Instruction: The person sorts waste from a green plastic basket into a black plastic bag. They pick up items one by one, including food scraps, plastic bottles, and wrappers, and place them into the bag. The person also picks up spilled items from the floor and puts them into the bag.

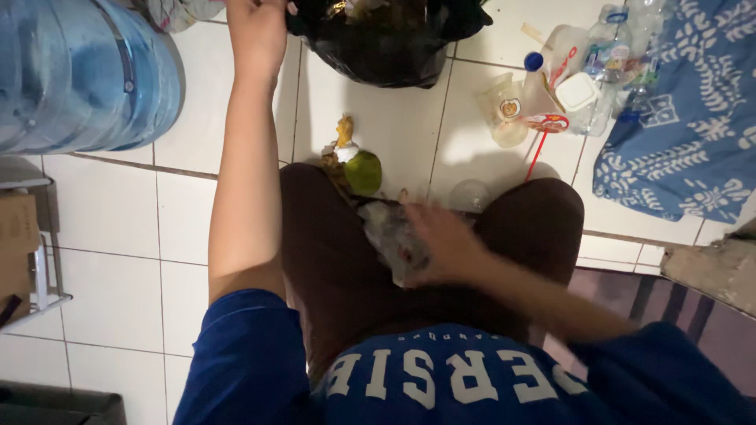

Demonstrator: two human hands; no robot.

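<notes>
Left hand (pixel 256 27) outstretched; right hand (pixel 445 244) low (fingers curled).

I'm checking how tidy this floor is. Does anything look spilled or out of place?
Yes. Food scraps lie loose on the white tiles beside the black bag, and empty cups and bottles are heaped untidily by the blue cloth.

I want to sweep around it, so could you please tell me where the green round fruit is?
In the head view, the green round fruit lies on the white tiled floor mid-frame, just beyond the person's knees, below the black rubbish bag.
</notes>
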